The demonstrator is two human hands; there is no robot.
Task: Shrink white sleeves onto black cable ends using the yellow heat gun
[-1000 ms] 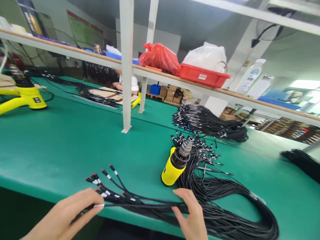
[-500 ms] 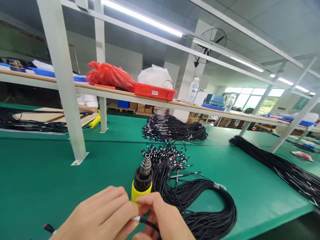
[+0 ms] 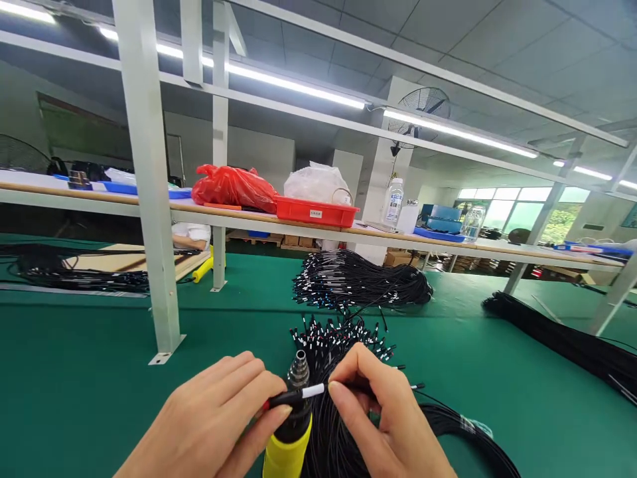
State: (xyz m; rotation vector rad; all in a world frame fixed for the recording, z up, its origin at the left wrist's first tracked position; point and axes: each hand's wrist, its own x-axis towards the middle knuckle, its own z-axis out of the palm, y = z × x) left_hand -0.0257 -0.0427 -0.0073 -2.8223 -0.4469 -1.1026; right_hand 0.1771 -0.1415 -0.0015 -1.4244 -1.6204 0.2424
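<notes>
Between my two hands a black cable (image 3: 287, 398) is stretched level, with a white sleeve (image 3: 313, 391) near its connector end. My left hand (image 3: 223, 415) pinches the connector, where a bit of red shows at the fingers. Thumb and forefinger of my right hand (image 3: 378, 411) grip the cable just right of the white sleeve. Right behind and below the cable stands a yellow heat gun (image 3: 287, 455), its stepped metal nozzle (image 3: 299, 368) pointing up. Whether the sleeve touches the nozzle, I cannot tell. A pile of black cables with white-marked ends (image 3: 338, 335) lies behind my hands.
Another thick cable bundle (image 3: 363, 279) lies farther back on the green table (image 3: 239, 332), and one more (image 3: 562, 338) at the right. A white shelf post (image 3: 154, 199) rises at the left. The shelf above carries a red tray (image 3: 318, 211), bags and bottles.
Both hands have risen and moved right with the cable, and have drawn apart, so the white sleeve now shows fully in front of the heat gun's nozzle. The view has tilted up.
</notes>
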